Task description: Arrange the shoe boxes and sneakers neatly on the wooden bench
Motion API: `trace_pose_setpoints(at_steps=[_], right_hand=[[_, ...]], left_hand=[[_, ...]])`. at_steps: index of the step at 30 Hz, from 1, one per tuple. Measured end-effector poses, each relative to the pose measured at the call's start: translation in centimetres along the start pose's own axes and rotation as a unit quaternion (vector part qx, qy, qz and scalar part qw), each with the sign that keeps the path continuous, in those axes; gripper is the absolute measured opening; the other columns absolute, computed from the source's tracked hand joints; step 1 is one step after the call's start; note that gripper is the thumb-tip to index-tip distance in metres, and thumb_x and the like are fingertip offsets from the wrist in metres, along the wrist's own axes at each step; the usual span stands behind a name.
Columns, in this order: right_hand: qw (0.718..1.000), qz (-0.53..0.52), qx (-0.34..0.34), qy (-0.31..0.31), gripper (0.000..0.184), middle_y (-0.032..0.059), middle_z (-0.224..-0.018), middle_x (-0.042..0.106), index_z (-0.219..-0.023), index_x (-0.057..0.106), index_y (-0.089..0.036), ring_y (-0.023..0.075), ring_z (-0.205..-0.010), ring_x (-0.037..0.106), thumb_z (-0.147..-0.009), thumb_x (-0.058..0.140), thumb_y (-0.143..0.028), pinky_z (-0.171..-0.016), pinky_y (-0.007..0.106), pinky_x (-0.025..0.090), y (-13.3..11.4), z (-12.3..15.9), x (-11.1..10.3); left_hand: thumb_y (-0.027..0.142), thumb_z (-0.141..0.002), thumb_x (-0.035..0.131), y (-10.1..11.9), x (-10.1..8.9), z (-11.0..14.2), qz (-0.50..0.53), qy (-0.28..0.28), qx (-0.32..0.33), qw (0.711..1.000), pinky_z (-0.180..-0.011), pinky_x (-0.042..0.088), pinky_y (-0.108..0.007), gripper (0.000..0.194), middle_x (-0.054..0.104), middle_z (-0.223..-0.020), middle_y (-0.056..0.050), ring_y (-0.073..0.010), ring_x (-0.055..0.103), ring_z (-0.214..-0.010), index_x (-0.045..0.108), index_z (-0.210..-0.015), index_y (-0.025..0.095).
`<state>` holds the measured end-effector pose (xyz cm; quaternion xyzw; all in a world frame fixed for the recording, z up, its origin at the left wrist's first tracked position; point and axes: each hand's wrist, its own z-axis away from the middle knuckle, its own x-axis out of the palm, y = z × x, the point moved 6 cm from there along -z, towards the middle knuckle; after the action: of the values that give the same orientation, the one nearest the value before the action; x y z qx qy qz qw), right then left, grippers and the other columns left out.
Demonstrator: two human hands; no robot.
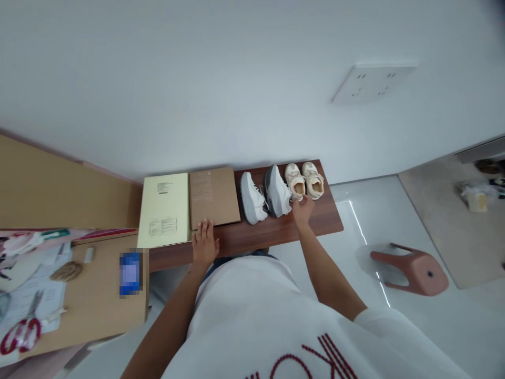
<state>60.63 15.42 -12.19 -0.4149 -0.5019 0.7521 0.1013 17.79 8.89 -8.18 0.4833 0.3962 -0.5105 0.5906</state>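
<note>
My left hand (204, 243) lies with fingers stretched out over the front edge of a flat brown cardboard box (216, 199). My right hand (303, 209) is at the heel of a small beige shoe (295, 180), its fingers closed against the heel; the exact grip is partly hidden. The matching small beige shoe (313, 180) stands just to the right. To the left are two larger white sneakers, one tilted on its side (252, 199) and another with a dark grey side (277, 192). A pale yellow box (164, 208) lies beside the brown box.
Everything stands on a dark wooden bench (252, 237) against a white wall with a socket plate (374, 83). A desk on the left holds scissors (24, 331), papers and a blurred blue item (130, 272). A pink stool (424, 272) stands on the floor at right.
</note>
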Motion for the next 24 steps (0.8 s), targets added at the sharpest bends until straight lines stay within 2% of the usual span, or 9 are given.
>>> trace_pose_setpoints(at_steps=[3, 6, 10, 13, 15, 18, 21, 22, 24], right_hand=[[0.990, 0.097, -0.079, -0.068, 0.036, 0.0194, -0.138, 0.054, -0.115, 0.064, -0.019, 0.0354, -0.134, 0.048, -0.080, 0.064, -0.029, -0.113, 0.052, 0.039, -1.5, -2.9, -0.1], [0.976, 0.120, -0.093, -0.158, 0.028, 0.0156, -0.124, 0.060, -0.102, 0.067, -0.020, 0.0334, -0.122, 0.055, -0.078, 0.067, -0.034, -0.107, 0.049, 0.045, -1.3, -5.1, 0.3], [0.984, 0.040, -0.050, -0.168, 0.028, 0.0063, -0.095, 0.065, -0.093, 0.062, -0.023, 0.0264, -0.100, 0.060, -0.084, 0.059, -0.049, -0.095, 0.045, 0.052, 0.4, -6.7, -0.7], [0.983, -0.024, 0.007, -0.183, 0.030, 0.0031, -0.093, 0.066, -0.100, 0.058, -0.026, 0.0227, -0.089, 0.064, -0.089, 0.048, -0.051, -0.080, 0.040, 0.058, 2.3, -6.5, -1.3], [0.984, -0.007, 0.037, -0.175, 0.029, 0.0042, -0.095, 0.067, -0.104, 0.057, -0.026, 0.0231, -0.089, 0.066, -0.091, 0.045, -0.049, -0.076, 0.039, 0.059, 3.5, -6.0, -2.1], [0.991, 0.085, 0.033, -0.099, 0.033, 0.0094, -0.101, 0.068, -0.113, 0.058, -0.023, 0.0292, -0.101, 0.066, -0.089, 0.052, -0.045, -0.089, 0.047, 0.056, 4.0, -5.8, -4.2], [0.985, 0.168, -0.036, -0.024, 0.040, 0.0181, -0.123, 0.063, -0.122, 0.060, -0.018, 0.0361, -0.127, 0.054, -0.090, 0.054, -0.040, -0.109, 0.055, 0.043, 2.4, -6.9, -5.8], [0.981, 0.184, -0.062, -0.022, 0.040, 0.0199, -0.133, 0.059, -0.124, 0.061, -0.017, 0.0370, -0.134, 0.048, -0.090, 0.055, -0.038, -0.113, 0.057, 0.038, 1.7, -7.6, -5.8], [0.978, 0.175, -0.096, -0.066, 0.039, 0.0192, -0.145, 0.050, -0.120, 0.064, -0.018, 0.0364, -0.141, 0.041, -0.085, 0.062, -0.036, -0.118, 0.056, 0.031, 0.6, -9.0, -5.0]], left_hand=[[0.026, -0.096, 0.047, 0.8, -0.2, 0.2, 0.004, 0.010, -0.016, 1.000, -0.125, 0.024, -0.056, 0.068, 0.031, -0.168, -0.021, -0.0337, 0.021, -0.158, 0.034, -0.161, 0.009], [0.029, -0.098, 0.046, 1.8, -0.2, 1.0, 0.018, 0.032, -0.031, 0.999, -0.124, 0.026, -0.056, 0.067, 0.029, -0.168, -0.023, -0.0349, 0.022, -0.158, 0.035, -0.161, 0.008], [0.030, -0.099, 0.042, 3.0, -0.1, 2.2, 0.038, 0.050, -0.029, 0.998, -0.124, 0.026, -0.058, 0.063, 0.028, -0.169, -0.021, -0.0358, 0.024, -0.157, 0.040, -0.159, 0.010], [0.032, -0.100, 0.042, 3.4, -0.2, 2.7, 0.049, 0.064, -0.042, 0.996, -0.124, 0.025, -0.059, 0.064, 0.027, -0.169, -0.021, -0.0362, 0.023, -0.157, 0.039, -0.160, 0.011], [0.033, -0.100, 0.041, 3.7, -0.3, 2.8, 0.050, 0.062, -0.047, 0.996, -0.124, 0.026, -0.059, 0.064, 0.026, -0.170, -0.021, -0.0363, 0.023, -0.157, 0.039, -0.159, 0.010], [0.033, -0.100, 0.040, 4.3, -0.4, 3.0, 0.044, 0.049, -0.044, 0.997, -0.124, 0.026, -0.059, 0.063, 0.027, -0.169, -0.021, -0.0361, 0.023, -0.157, 0.042, -0.158, 0.010], [0.032, -0.099, 0.041, 4.7, -0.5, 3.2, 0.040, 0.042, -0.046, 0.997, -0.124, 0.025, -0.059, 0.062, 0.028, -0.169, -0.019, -0.0349, 0.023, -0.158, 0.041, -0.159, 0.014], [0.032, -0.099, 0.041, 4.8, -0.5, 3.2, 0.039, 0.040, -0.049, 0.997, -0.124, 0.025, -0.059, 0.063, 0.028, -0.169, -0.019, -0.0348, 0.023, -0.158, 0.040, -0.160, 0.015], [0.032, -0.099, 0.042, 4.9, -0.4, 3.2, 0.037, 0.040, -0.052, 0.997, -0.124, 0.025, -0.059, 0.063, 0.027, -0.169, -0.020, -0.0353, 0.022, -0.158, 0.039, -0.160, 0.014]])
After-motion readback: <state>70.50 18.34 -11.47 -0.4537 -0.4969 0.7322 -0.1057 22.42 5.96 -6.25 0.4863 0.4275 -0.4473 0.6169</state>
